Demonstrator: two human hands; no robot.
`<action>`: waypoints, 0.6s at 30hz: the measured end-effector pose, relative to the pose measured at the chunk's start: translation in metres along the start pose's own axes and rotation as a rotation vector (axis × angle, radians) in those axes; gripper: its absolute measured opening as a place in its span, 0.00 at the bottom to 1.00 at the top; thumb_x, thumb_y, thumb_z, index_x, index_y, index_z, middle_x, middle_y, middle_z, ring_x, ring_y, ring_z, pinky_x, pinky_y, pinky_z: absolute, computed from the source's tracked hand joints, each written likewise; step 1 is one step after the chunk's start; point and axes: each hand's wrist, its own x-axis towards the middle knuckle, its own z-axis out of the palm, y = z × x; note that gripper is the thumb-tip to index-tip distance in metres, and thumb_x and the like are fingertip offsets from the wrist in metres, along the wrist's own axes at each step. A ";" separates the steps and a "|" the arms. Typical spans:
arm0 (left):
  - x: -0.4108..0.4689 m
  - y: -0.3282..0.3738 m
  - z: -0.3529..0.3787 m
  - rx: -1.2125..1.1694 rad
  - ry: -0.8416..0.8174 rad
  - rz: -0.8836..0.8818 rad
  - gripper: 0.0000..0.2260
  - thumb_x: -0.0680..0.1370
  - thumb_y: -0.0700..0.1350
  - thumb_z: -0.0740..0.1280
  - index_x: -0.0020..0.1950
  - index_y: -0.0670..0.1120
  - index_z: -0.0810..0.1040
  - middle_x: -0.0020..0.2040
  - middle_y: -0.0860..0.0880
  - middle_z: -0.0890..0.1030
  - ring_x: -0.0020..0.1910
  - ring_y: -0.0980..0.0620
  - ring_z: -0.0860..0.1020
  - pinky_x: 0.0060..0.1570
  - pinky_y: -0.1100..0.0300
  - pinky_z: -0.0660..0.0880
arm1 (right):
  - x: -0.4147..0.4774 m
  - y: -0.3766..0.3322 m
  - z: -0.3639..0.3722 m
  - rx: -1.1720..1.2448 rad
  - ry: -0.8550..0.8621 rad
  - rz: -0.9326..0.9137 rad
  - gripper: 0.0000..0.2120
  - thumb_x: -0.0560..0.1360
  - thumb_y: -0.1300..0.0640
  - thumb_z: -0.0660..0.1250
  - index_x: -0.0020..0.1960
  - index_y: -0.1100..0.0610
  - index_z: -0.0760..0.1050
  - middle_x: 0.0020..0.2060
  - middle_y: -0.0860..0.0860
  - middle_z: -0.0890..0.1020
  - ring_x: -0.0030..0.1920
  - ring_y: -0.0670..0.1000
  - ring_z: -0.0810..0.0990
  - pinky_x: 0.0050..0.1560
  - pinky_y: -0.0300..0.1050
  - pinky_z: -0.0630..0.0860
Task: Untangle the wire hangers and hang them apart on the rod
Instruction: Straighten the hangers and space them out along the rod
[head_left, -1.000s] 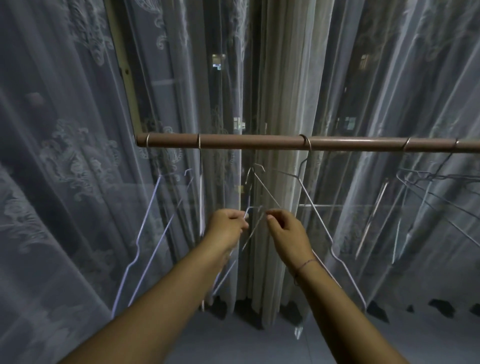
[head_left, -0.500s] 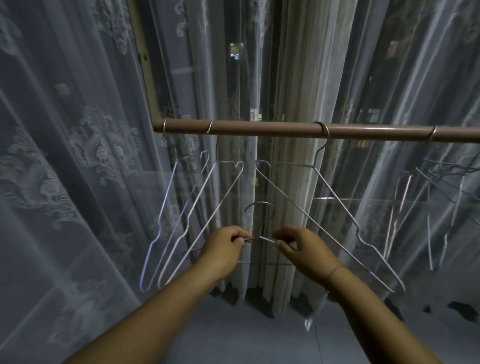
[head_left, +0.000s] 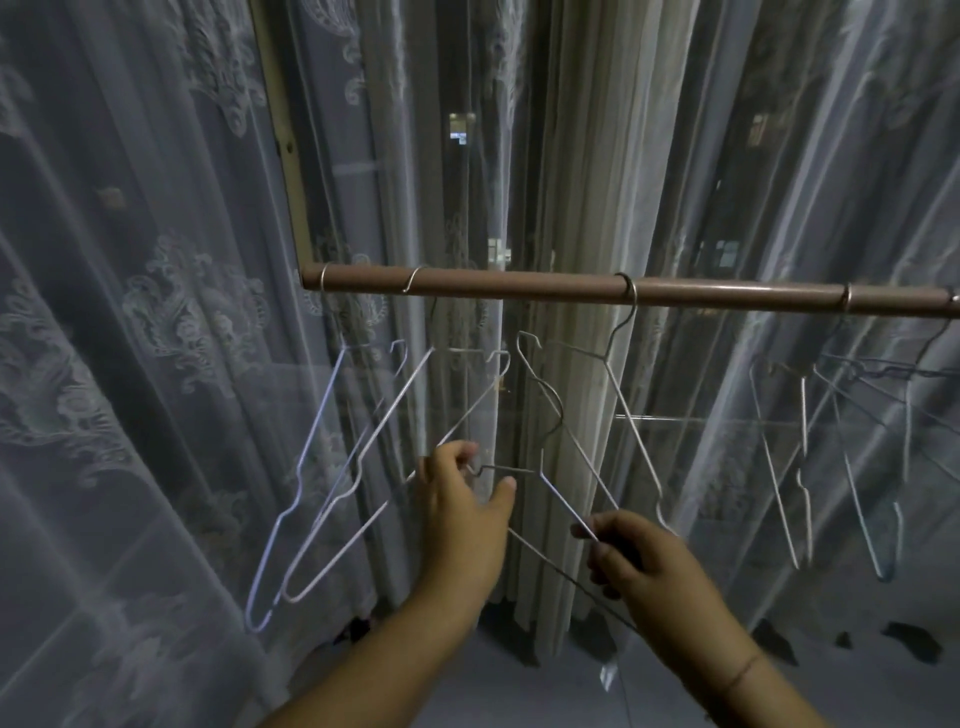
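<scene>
Wire hanger (head_left: 540, 470) held free below the rod (head_left: 571, 287), one hand at each end

Left hand (head_left: 462, 512) has its fingertips pinched on the bent shoulder end, thumb spread loose; right hand (head_left: 639, 564), lower and to the right, is closed on the sloping arm and the bottom wire. Its hook rises above and between the hands, close to a hung hanger (head_left: 631, 415) just right of it, and I cannot tell whether they are clear of each other. Thin, light, springy wire, I judge, smooth and apt to twist or snag; best held near the neck under the hook. More hangers (head_left: 363, 467) dangle beyond the left hand, others past the right, before lace curtains (head_left: 156, 312). No writing or brand is readable
</scene>
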 end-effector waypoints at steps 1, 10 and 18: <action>0.000 0.004 0.003 -0.050 -0.018 -0.007 0.11 0.74 0.45 0.68 0.53 0.52 0.70 0.53 0.56 0.71 0.49 0.61 0.71 0.35 0.73 0.69 | -0.001 -0.003 0.000 0.039 0.015 0.001 0.12 0.75 0.67 0.60 0.45 0.51 0.77 0.37 0.49 0.80 0.39 0.47 0.78 0.45 0.43 0.76; 0.003 0.045 0.021 -0.373 -0.288 -0.031 0.07 0.75 0.40 0.67 0.51 0.46 0.80 0.45 0.47 0.84 0.36 0.63 0.81 0.37 0.72 0.75 | 0.005 -0.032 -0.001 0.242 0.122 -0.099 0.20 0.75 0.70 0.59 0.45 0.44 0.75 0.36 0.46 0.81 0.38 0.41 0.79 0.44 0.38 0.78; 0.028 0.068 0.017 -0.362 -0.248 -0.002 0.08 0.75 0.41 0.66 0.54 0.46 0.79 0.47 0.47 0.84 0.45 0.55 0.82 0.45 0.65 0.75 | 0.020 -0.061 -0.004 0.279 0.149 -0.190 0.21 0.75 0.70 0.57 0.46 0.43 0.74 0.41 0.47 0.80 0.44 0.45 0.79 0.47 0.37 0.78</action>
